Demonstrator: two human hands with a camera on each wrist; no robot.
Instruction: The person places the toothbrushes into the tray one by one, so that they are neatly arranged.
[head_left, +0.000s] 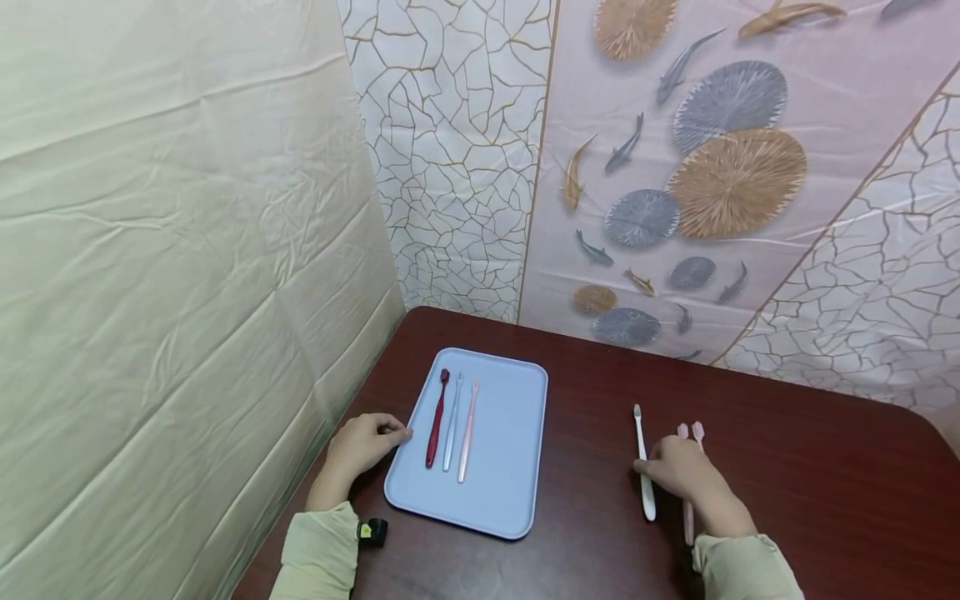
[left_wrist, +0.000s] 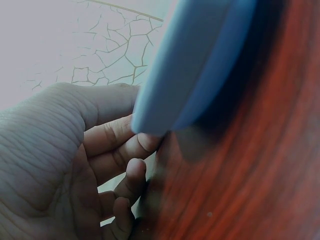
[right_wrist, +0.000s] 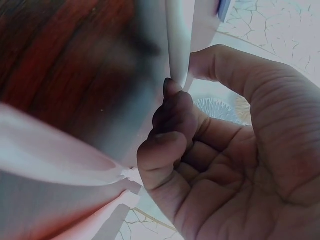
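Observation:
My left hand [head_left: 363,446] pinches the left rim of a light blue tray [head_left: 513,450], thumb on one side and fingertips against the other in the left wrist view. On the tray lie a dark red toothbrush [head_left: 436,425], a pale blue toothbrush [head_left: 451,432] and a pink toothbrush [head_left: 467,437], side by side. Right of the tray, my right hand [head_left: 684,471] pinches a white toothbrush [right_wrist: 180,45] between thumb and fingertips. Beneath that hand lie two pale pink toothbrushes [head_left: 688,527], their middles hidden by it in the head view.
The dark reddish-brown table [head_left: 592,542] carries everything. A cream cloth wall [head_left: 187,292] runs along its left side, and a patterned cloth [head_left: 465,167] hangs behind its far edge. A small black device [head_left: 372,532] sits at the left sleeve cuff.

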